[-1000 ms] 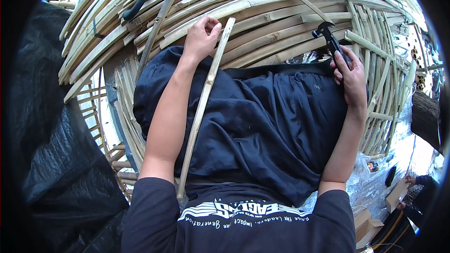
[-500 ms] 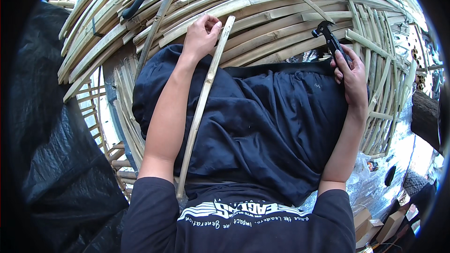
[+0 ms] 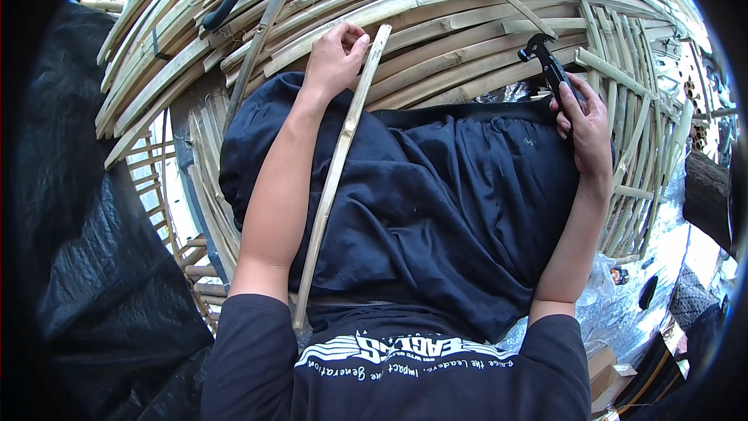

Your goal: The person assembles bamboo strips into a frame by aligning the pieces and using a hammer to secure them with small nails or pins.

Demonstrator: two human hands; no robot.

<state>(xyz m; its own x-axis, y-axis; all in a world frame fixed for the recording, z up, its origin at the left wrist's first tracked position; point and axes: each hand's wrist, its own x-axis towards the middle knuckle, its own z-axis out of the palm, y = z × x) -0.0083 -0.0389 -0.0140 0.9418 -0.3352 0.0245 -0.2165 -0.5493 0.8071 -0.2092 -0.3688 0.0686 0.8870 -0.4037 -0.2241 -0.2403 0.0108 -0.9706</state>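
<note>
A long, narrow bamboo strip (image 3: pixel 344 144) lies across my lap, running from my waist up past my knees. Just left of its upper end is my left hand (image 3: pixel 336 58), fingers curled and thumb pressed to them; whatever they pinch, if anything, is too small to make out. My right hand (image 3: pixel 586 126) grips a small black hammer (image 3: pixel 552 70) by the handle, its head pointing up and away from me. Dark cloth (image 3: pixel 452 203) covers my legs beneath the strip.
Many split bamboo slats (image 3: pixel 405 23) lie side by side beyond my knees. A dark curved handle (image 3: pixel 228 4) rests on them at the far left. To the right stands a bamboo lattice (image 3: pixel 623 125); black plastic sheeting (image 3: pixel 109 249) hangs at the left.
Both hands, the hammer and the strip stay almost where they were. At the lower right edge, the clutter beside the box appears slightly shifted.
</note>
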